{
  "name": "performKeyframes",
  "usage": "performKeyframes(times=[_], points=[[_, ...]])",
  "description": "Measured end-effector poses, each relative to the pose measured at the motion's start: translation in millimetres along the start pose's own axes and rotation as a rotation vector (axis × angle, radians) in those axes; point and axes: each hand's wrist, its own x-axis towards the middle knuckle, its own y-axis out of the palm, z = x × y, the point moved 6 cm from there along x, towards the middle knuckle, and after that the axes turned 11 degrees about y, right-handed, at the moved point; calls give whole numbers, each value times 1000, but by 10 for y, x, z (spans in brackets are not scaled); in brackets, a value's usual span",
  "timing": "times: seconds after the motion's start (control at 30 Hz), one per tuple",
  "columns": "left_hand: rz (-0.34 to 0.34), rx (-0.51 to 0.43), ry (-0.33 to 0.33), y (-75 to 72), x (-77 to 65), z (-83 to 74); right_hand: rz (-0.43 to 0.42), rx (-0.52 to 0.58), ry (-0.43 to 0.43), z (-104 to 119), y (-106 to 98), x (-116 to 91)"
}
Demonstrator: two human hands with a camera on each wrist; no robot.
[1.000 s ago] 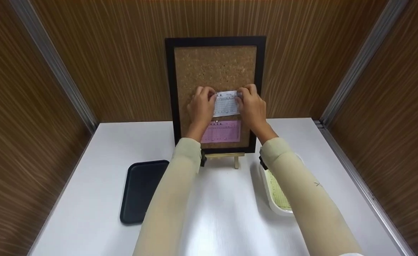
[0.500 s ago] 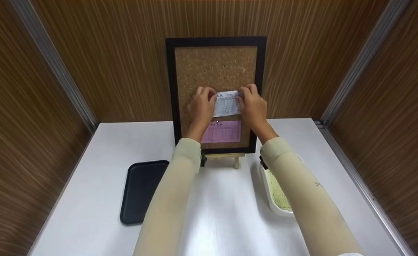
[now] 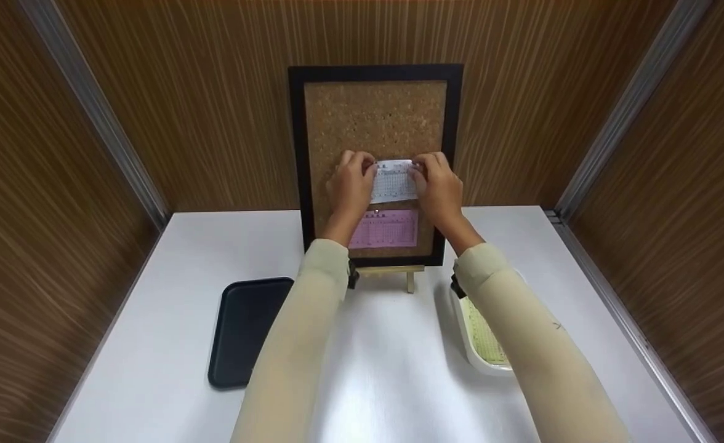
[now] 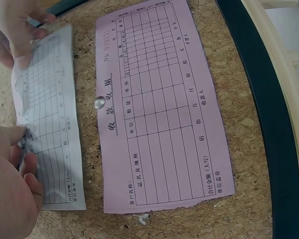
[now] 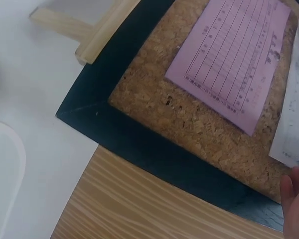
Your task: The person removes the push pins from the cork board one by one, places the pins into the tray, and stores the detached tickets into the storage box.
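In the head view a white printed receipt slip (image 3: 394, 183) lies against a black-framed cork board (image 3: 374, 117). My left hand (image 3: 351, 184) pinches the slip near its upper left corner. At the upper right corner, my right hand (image 3: 439, 184) pinches it too. Below, a pink receipt slip (image 3: 386, 229) hangs on the cork under a clear round-headed push pin (image 4: 99, 102) at its top edge. The left wrist view shows the white slip (image 4: 50, 124) bending a little between both hands. Fingers partly hide its top edge.
The board leans on a small wooden easel (image 3: 410, 282) on the white table (image 3: 374, 369). A dark tray (image 3: 245, 332) lies left, partly under the left sleeve. Right, a white container (image 3: 488, 369) with a yellow-green gridded inside sits partly under the right sleeve. Wood-patterned panels (image 3: 214, 111) enclose the table.
My right hand has moved slightly down, bringing the white slip's right top corner lower, so its top edge looks more level. My left hand stays nearly in place.
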Motion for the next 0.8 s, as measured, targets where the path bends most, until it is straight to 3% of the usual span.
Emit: performKeyframes(times=[0.2,0.47,0.8], points=[[6,-16,-6,1,1,8,79,148,112,-49,24,-23],[25,-31,-6,-2,3,15,134,171,108,-61,32,-20],[-14,70,29,-42,-6,-65,181,267,137,-71,35,-8]])
